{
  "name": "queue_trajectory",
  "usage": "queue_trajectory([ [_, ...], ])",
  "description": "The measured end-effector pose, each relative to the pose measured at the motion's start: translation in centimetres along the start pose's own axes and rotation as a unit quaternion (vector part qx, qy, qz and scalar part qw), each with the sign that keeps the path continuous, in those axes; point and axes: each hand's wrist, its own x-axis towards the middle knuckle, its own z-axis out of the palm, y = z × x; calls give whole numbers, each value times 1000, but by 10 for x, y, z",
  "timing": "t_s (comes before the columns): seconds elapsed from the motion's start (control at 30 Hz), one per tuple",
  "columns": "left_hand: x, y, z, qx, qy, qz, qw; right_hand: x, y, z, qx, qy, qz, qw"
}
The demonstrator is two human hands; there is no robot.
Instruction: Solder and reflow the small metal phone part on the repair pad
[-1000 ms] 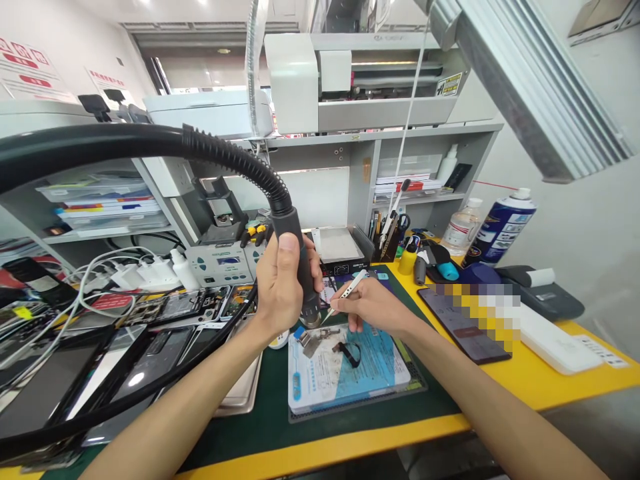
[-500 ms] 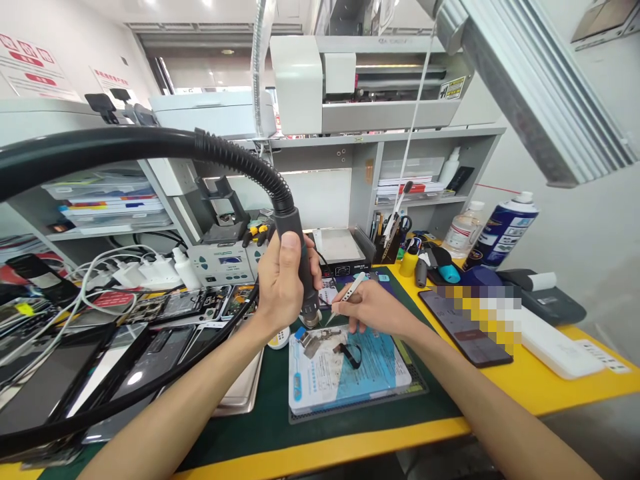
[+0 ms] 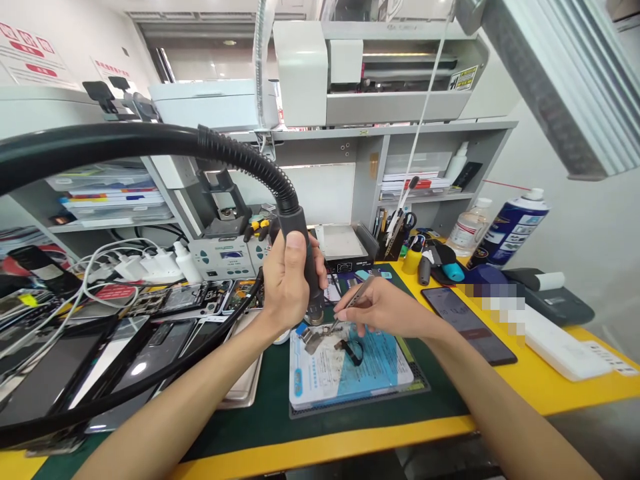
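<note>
Since the earlier frame, the tweezers [image 3: 354, 303] have tilted lower, and their tip now reaches the small part [image 3: 317, 337] on the blue pad [image 3: 373, 370]. Right hand [image 3: 385, 310] pinches the tweezers with its fingers. Left hand [image 3: 287, 280] is clenched around the hot-air handle [image 3: 303, 257], nozzle just above the part. Pad lies on the bench [image 3: 560, 393].

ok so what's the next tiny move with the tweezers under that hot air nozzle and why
Probably ease the thin metal tweezers in the right hand down onto the small metal part on the blue-and-white pad. The left hand holds the black hot-air handle with its nozzle right above that part, and the tips hover beside it.
</note>
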Motion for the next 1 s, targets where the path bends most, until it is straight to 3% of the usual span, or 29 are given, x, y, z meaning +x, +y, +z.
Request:
queue_trajectory([
  [1.0,-4,2,4,-14,-10,-11,1000,-3,-1,4,-17,-9,-10,1000],
])
